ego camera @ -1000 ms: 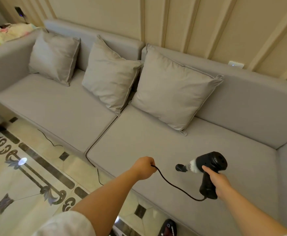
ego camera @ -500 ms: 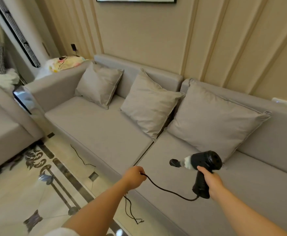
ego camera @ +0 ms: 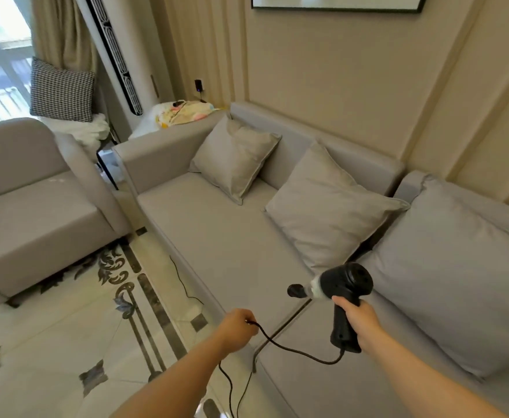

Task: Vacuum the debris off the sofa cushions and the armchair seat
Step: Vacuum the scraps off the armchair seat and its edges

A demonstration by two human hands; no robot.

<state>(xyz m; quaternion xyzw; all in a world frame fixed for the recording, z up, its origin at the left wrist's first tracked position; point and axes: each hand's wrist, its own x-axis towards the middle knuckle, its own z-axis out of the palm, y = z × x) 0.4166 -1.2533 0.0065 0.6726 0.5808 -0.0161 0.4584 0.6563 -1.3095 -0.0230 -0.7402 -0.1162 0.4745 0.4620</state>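
Observation:
My right hand [ego camera: 360, 318] grips the handle of a black handheld vacuum [ego camera: 342, 286], held in the air over the seam between two grey sofa seat cushions [ego camera: 217, 233]; its nozzle points left. My left hand [ego camera: 236, 327] is closed on the vacuum's black cord [ego camera: 292, 351], which loops between both hands and trails to the floor. Three grey throw pillows [ego camera: 325, 203] lean on the sofa back. The grey armchair [ego camera: 30, 212] stands at the left; small white specks lie at the back of its seat.
A houndstooth pillow [ego camera: 61, 90] and white cloth lie behind the armchair. A patterned bundle [ego camera: 184, 111] rests by the sofa's left arm. A tall white column unit [ego camera: 111, 55] stands in the corner. Glossy patterned floor tiles [ego camera: 66, 342] separate sofa and armchair.
The view has swung left and up, bringing the armchair and window into sight. Both hands keep their hold, and the vacuum now hangs over the cushion seam.

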